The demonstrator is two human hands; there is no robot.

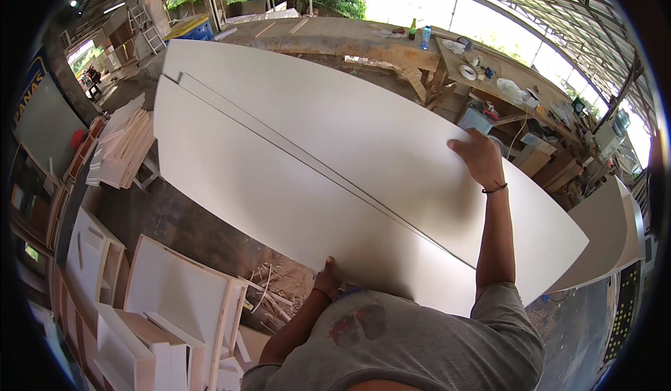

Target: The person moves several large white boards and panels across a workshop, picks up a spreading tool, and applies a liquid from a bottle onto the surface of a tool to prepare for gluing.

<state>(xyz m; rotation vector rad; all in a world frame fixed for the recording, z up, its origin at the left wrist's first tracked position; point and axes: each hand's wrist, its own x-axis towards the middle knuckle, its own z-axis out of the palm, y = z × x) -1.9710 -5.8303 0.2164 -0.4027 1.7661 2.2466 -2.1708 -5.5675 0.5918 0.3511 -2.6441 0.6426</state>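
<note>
While panel [342,157] lies between, left hand [326,280], right hand [484,162] hold opposite edges.

Over there, on the far left, yellow capitals [29,98] are slanting up the dark blue top of a grey board [59,129].

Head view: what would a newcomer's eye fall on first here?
The large white panel sweeping across the middle, with the right hand at its far edge and the left hand at its near edge. After that, the stacked pale boards at left and white-faced box pieces at lower left.
</note>
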